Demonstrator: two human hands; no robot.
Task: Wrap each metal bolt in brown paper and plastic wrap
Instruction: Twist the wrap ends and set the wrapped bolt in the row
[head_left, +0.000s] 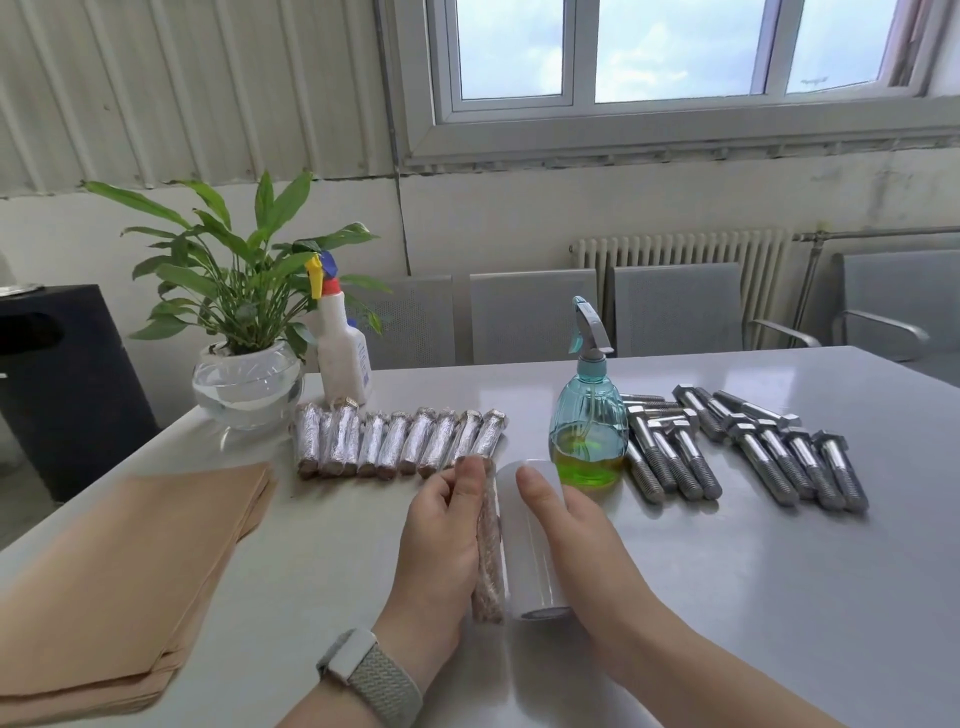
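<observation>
My left hand (441, 535) grips a bolt wrapped in brown paper (489, 561), held lengthwise in front of me. Right beside the bolt lies a roll of clear plastic wrap (527, 545), and my right hand (566, 530) holds that roll with the thumb on top. A row of several wrapped bolts (400, 441) lies behind my hands. Several bare metal bolts (743, 447) are spread on the table to the right. A stack of brown paper sheets (135, 571) lies at the left.
A teal spray bottle (589, 415) with green liquid stands just behind the roll. A white spray bottle (343, 343) and a potted plant in a glass bowl (244, 379) stand at the back left. Grey chairs (675, 306) line the far side of the table (779, 597).
</observation>
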